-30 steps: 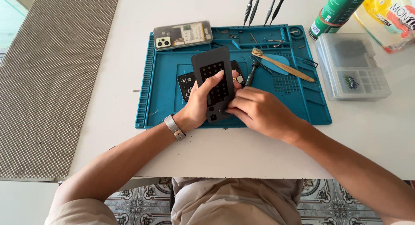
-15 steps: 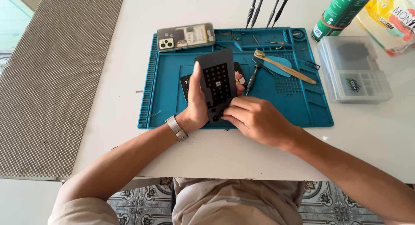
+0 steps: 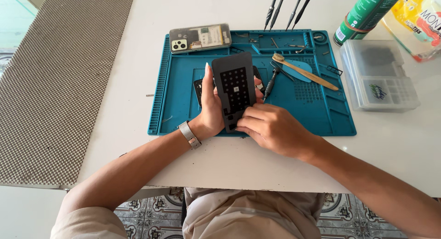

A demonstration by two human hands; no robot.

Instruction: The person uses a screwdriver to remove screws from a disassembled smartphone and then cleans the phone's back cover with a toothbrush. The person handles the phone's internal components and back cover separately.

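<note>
White tabletop [image 3: 115, 142] under me, with the teal work mat [image 3: 317, 115] beneath my hands. My left hand [image 3: 209, 112] wraps the edge of the dark perforated panel [image 3: 236, 89]; my right hand [image 3: 273, 128] pinches its lower end. Compared with a second ago, I've raised the panel more upright, off the mat. Beyond my grip lie a phone back [image 3: 200, 37], a wooden brush [image 3: 305, 72] and screwdrivers [image 3: 287, 9].
</note>
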